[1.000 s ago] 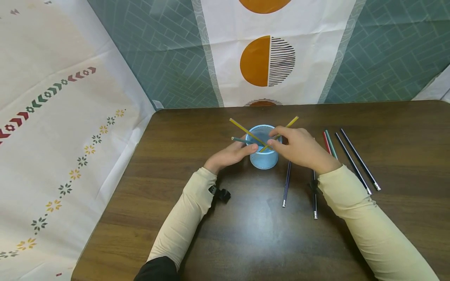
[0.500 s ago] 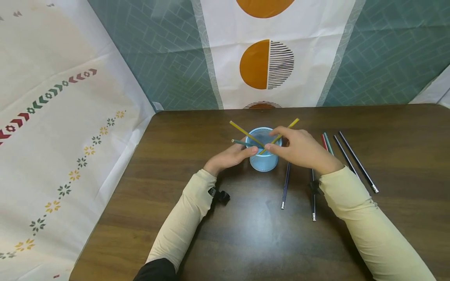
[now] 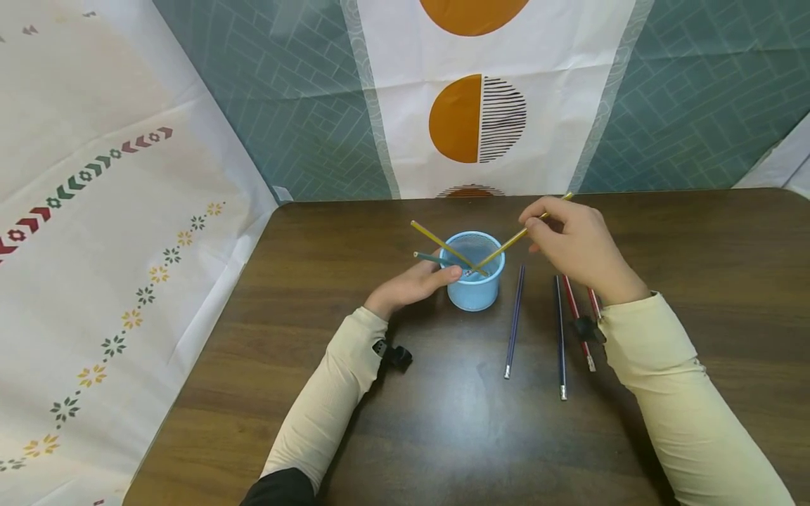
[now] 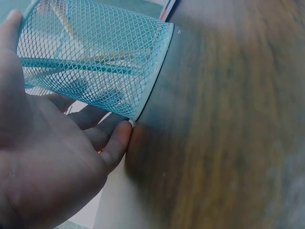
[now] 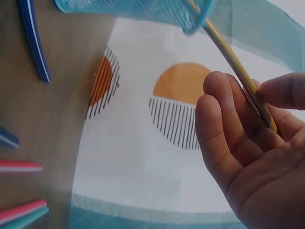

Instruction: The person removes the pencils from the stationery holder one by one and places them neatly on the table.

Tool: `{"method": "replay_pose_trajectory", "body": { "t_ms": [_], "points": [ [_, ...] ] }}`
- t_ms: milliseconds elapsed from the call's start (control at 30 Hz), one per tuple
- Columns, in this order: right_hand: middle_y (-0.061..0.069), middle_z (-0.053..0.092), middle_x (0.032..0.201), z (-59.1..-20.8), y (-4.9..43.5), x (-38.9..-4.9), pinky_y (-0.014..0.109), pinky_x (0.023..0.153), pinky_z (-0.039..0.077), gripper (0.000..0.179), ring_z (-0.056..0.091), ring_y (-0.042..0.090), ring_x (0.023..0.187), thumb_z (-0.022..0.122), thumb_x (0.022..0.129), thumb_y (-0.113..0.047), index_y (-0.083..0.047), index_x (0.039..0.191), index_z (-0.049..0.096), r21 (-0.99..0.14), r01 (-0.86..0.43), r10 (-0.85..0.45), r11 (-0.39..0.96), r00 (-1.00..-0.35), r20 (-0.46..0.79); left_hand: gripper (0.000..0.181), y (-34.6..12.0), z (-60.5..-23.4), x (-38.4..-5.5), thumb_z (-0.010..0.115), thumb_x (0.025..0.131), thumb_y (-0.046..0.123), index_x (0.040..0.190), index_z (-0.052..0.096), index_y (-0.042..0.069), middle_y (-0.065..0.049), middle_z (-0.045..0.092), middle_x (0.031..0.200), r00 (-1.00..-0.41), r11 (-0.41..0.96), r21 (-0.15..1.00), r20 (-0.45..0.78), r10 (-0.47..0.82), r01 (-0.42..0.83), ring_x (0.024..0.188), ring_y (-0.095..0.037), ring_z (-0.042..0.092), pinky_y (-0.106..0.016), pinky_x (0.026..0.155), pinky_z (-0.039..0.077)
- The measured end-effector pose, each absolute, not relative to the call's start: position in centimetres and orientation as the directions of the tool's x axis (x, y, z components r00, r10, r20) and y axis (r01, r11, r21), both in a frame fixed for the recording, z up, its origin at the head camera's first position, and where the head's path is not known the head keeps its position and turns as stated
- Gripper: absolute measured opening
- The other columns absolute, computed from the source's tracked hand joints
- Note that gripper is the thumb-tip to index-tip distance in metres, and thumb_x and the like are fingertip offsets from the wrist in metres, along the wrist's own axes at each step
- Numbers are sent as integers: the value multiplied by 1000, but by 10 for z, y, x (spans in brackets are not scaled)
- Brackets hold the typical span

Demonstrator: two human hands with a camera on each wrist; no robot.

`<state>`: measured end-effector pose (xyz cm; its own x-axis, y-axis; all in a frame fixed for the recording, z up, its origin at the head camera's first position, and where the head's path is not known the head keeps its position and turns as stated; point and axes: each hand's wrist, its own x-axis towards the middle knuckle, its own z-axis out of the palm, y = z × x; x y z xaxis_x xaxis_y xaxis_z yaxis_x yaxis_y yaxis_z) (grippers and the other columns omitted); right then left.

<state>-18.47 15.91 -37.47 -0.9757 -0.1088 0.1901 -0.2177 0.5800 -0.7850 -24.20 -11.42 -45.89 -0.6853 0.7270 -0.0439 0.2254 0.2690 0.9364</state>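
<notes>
A light blue mesh pencil cup (image 3: 473, 296) stands on the table, and my left hand (image 3: 410, 285) grips its left side with the thumb at the rim. In the left wrist view, fingers lie along the cup's side and base, and a green pencil (image 4: 81, 65) shows through the mesh. Up and right of the cup, my right hand (image 3: 579, 242) pinches a yellow pencil (image 3: 511, 240) between thumb and fingers; it slants down to the cup's mouth. Another yellow pencil (image 3: 438, 237) and the green one lean out of the cup to the left.
On the wooden table (image 3: 468, 422), a dark blue pencil (image 3: 515, 320) lies right of the cup. Beyond it are another dark pencil (image 3: 560, 344) and a red pencil (image 3: 574, 309); a second red one (image 3: 593, 302) is partly hidden by the right forearm. A patterned cloth (image 3: 304, 140) hangs behind.
My right hand has moved right and up from the cup's mouth, and the yellow pencil it pinches now reaches farther out to the upper right. My left hand stays on the cup.
</notes>
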Motion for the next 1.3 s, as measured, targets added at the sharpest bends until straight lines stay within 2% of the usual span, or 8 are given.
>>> {"method": "replay_pose_trajectory", "body": {
  "t_ms": [167, 300, 400, 533, 667, 800, 1000, 1300],
  "points": [
    [11, 68, 88, -371, 168, -185, 27, 59, 46, 20, 67, 15, 73, 53, 103, -18, -10, 111, 70, -818, -209, -35, 536, -974, 226, 121, -114, -457, -241, 46, 76, 93, 157, 26, 6, -13, 40, 153, -691, 290, 930, -56, 721, 226, 140, -20, 37, -37, 113, 31],
    [10, 69, 82, -370, 174, -187, 25, 57, 47, 24, 68, 15, 69, 52, 102, -15, -11, 121, 66, -847, -210, 12, 488, -969, 247, 124, -114, -456, -240, 45, 74, 94, 158, 24, 6, -11, 36, 155, -694, 307, 925, -72, 716, 222, 141, -20, 35, -37, 114, 30],
    [7, 69, 78, -368, 179, -188, 25, 54, 47, 33, 68, 14, 65, 51, 100, -11, -12, 132, 59, -868, -213, 38, 449, -966, 257, 124, -114, -456, -240, 45, 74, 94, 158, 24, 6, -11, 37, 155, -693, 311, 924, -73, 717, 224, 140, -20, 35, -38, 114, 30],
    [2, 68, 74, -366, 187, -191, 24, 56, 52, 49, 67, 13, 59, 47, 97, -5, -12, 145, 45, -894, -220, 58, 389, -963, 262, 123, -113, -457, -241, 45, 74, 94, 158, 24, 6, -11, 38, 153, -691, 298, 927, -60, 720, 229, 140, -20, 36, -37, 113, 31],
    [1, 66, 69, -364, 191, -194, 24, 58, 55, 61, 66, 16, 55, 43, 94, 0, -12, 153, 31, -919, -220, 67, 327, -965, 255, 124, -113, -457, -241, 45, 74, 94, 158, 23, 6, -11, 38, 153, -690, 289, 930, -57, 722, 226, 139, -20, 37, -37, 113, 31],
    [3, 64, 66, -364, 193, -195, 25, 58, 56, 68, 65, 18, 53, 44, 93, 1, -15, 155, 25, -933, -211, 77, 290, -967, 243, 125, -113, -456, -241, 45, 72, 95, 158, 24, 6, -11, 39, 152, -693, 298, 930, -68, 718, 217, 139, -21, 38, -38, 113, 31],
    [7, 61, 65, -367, 195, -197, 26, 58, 55, 71, 64, 19, 53, 44, 93, 0, -17, 158, 21, -929, -185, 60, 320, -975, 215, 125, -115, -457, -240, 45, 72, 95, 158, 24, 7, -11, 41, 151, -695, 302, 930, -75, 715, 210, 138, -22, 39, -39, 113, 32],
    [20, 64, 82, -380, 184, -201, 35, 56, 54, 84, 64, 33, 62, 46, 95, -4, -21, 163, -1, -845, -86, -159, 527, -987, 1, 123, -114, -458, -241, 46, 74, 94, 158, 25, 7, -11, 42, 151, -694, 288, 931, -54, 718, 225, 139, -21, 38, -39, 113, 31]
  ]
}}
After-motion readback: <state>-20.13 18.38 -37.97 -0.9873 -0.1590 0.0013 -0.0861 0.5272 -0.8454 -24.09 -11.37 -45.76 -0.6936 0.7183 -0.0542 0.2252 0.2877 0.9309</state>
